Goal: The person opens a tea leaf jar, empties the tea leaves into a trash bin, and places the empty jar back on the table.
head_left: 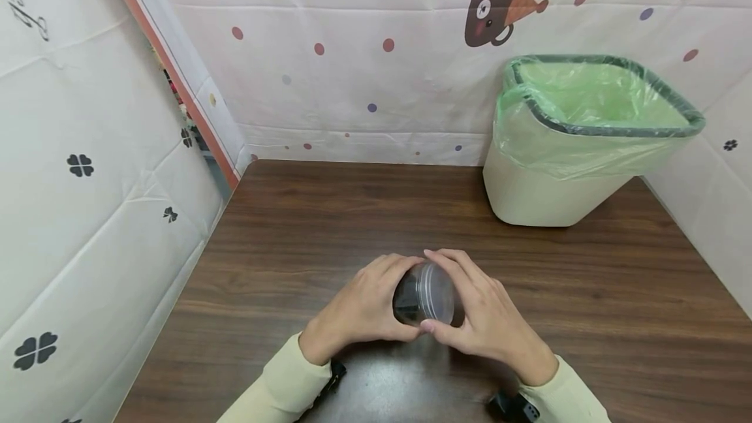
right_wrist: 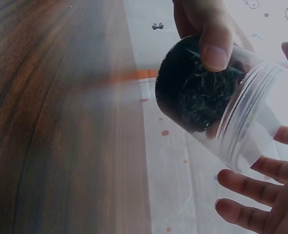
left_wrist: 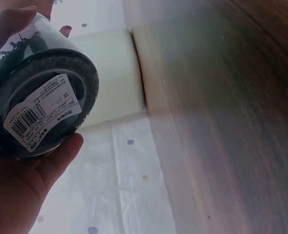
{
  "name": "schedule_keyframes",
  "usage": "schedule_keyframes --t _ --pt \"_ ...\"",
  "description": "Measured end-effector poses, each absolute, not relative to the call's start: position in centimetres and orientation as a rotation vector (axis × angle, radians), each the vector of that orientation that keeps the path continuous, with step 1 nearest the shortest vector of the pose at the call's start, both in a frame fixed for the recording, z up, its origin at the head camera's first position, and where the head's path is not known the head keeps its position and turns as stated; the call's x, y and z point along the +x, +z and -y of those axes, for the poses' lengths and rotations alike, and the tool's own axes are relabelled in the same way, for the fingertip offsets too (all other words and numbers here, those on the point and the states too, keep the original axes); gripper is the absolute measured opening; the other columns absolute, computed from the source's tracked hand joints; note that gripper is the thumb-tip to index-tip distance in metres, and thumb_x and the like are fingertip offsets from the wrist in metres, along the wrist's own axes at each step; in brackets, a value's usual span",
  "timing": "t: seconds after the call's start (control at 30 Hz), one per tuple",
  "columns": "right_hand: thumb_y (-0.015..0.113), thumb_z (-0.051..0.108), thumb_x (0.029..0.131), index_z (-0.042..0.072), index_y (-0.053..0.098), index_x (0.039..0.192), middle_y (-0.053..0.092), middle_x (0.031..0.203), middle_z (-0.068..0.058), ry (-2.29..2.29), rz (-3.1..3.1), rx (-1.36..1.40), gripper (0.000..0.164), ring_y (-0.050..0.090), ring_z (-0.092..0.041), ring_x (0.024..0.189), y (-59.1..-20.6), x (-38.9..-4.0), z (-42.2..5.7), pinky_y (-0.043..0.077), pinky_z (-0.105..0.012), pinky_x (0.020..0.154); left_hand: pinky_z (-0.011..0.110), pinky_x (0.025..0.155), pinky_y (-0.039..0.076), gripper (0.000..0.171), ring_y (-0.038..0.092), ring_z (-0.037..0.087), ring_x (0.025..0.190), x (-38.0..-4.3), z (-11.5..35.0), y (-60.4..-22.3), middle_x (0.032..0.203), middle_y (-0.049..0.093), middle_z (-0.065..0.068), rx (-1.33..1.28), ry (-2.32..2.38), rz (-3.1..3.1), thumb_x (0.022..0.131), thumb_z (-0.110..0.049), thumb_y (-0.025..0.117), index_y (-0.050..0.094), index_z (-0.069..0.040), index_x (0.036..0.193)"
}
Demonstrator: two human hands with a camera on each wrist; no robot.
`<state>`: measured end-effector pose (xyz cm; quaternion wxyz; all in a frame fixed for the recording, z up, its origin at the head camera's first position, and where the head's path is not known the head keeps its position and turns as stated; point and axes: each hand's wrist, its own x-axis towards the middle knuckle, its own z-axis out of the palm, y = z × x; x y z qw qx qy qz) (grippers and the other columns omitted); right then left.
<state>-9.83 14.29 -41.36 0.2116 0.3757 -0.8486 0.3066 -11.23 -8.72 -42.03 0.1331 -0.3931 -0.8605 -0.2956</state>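
A clear plastic jar [head_left: 410,294] with dark contents is tipped on its side between the hands, low in the head view. My left hand [head_left: 367,299] grips its body. In the left wrist view, the jar's dark base shows a white barcode label [left_wrist: 42,113]. My right hand [head_left: 484,312] curves round the jar's clear, ridged end [head_left: 437,292], thumb below and index finger above. The right wrist view shows the left thumb [right_wrist: 216,51] pressed on the jar's side. There, the right fingers [right_wrist: 249,187] spread around the clear end, with some fingertips right at its rim.
A cream bin [head_left: 546,194] with a green liner stands at the back right of the dark wooden table [head_left: 329,207]. Printed white sheets [head_left: 341,83] hang behind the table and along its sides.
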Motion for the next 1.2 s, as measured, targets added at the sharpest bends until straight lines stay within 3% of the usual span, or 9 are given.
schedule_keyframes --t 0.5,0.8,1.07,1.2 --pt "0.076 0.045 0.082 0.017 0.043 0.152 0.056 0.133 -0.002 0.952 2.447 1.002 0.082 0.061 -0.016 0.111 -41.7 -9.8 -14.3 0.055 -0.043 0.084 0.028 0.094 0.049 0.088 0.057 0.014 0.111 -11.0 8.5 -42.3 0.123 0.059 0.000 -1.100 -0.702 2.460 0.063 -0.043 0.088 0.055 -0.009 0.137" --pt "0.076 0.043 0.083 0.020 0.043 0.151 0.056 0.131 0.000 0.998 2.531 0.904 0.078 0.061 -0.014 0.102 -41.5 -9.6 -14.0 0.055 -0.038 0.077 0.029 0.094 0.050 0.086 0.057 0.015 0.111 -11.0 8.4 -42.3 0.122 0.059 0.002 -1.080 -0.682 2.447 0.065 -0.044 0.086 0.055 -0.009 0.136" --pt "0.077 0.036 0.085 0.012 0.053 0.142 0.060 0.120 0.005 1.038 2.530 0.832 0.066 0.061 -0.011 0.096 -41.7 -9.5 -13.5 0.054 -0.034 0.074 0.031 0.093 0.052 0.089 0.059 0.018 0.111 -11.1 8.3 -42.6 0.120 0.061 0.004 -1.071 -0.660 2.385 0.062 -0.047 0.088 0.055 -0.007 0.135" --pt "0.078 0.035 0.085 0.013 0.054 0.141 0.060 0.120 0.006 1.052 2.524 0.811 0.064 0.061 -0.011 0.098 -41.7 -9.5 -13.4 0.054 -0.034 0.075 0.030 0.094 0.051 0.091 0.059 0.018 0.111 -11.2 8.4 -42.7 0.120 0.061 0.004 -1.077 -0.664 2.377 0.062 -0.047 0.088 0.055 -0.006 0.136"
